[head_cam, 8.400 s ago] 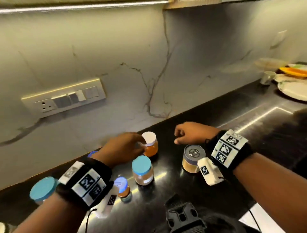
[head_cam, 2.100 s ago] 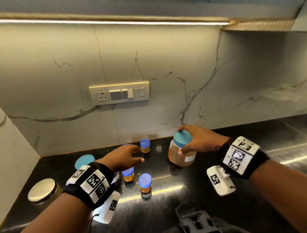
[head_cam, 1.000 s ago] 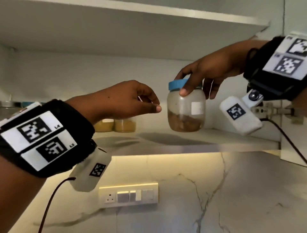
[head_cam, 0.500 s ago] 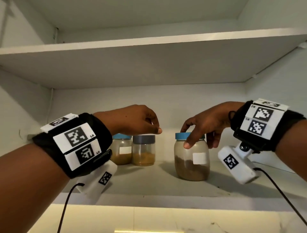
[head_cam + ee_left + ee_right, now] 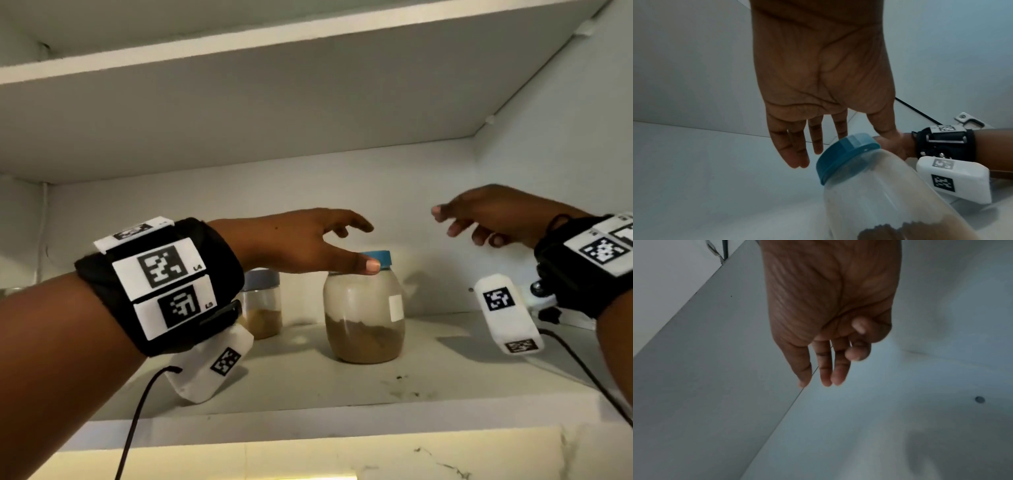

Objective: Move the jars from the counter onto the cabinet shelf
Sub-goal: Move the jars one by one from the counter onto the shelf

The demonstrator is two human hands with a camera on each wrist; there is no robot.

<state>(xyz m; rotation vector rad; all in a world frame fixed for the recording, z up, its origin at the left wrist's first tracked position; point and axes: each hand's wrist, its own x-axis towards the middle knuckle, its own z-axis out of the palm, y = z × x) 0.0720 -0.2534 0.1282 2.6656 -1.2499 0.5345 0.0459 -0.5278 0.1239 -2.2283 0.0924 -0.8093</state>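
A clear jar with a blue lid [image 5: 364, 310] [image 5: 869, 186], part filled with brown powder, stands upright on the white cabinet shelf [image 5: 308, 387]. My left hand [image 5: 329, 241] [image 5: 818, 129] hovers over its lid with fingers spread and straight, the thumb in front of the lid's edge; whether it touches I cannot tell. My right hand [image 5: 469, 222] [image 5: 828, 361] floats empty to the right of the jar and above it, fingers loose. A smaller grey-lidded jar [image 5: 262, 303] with tan powder stands behind my left wrist.
The shelf above [image 5: 239, 51] forms a low ceiling over the jars. The cabinet's right wall [image 5: 565, 171] and back wall close the space. Bare shelf lies right of the blue-lidded jar. Sensor cables hang from both wrists.
My right hand has let go of the blue-lidded jar and pulled up and to the right. My left hand has opened and reached over the jar's lid.
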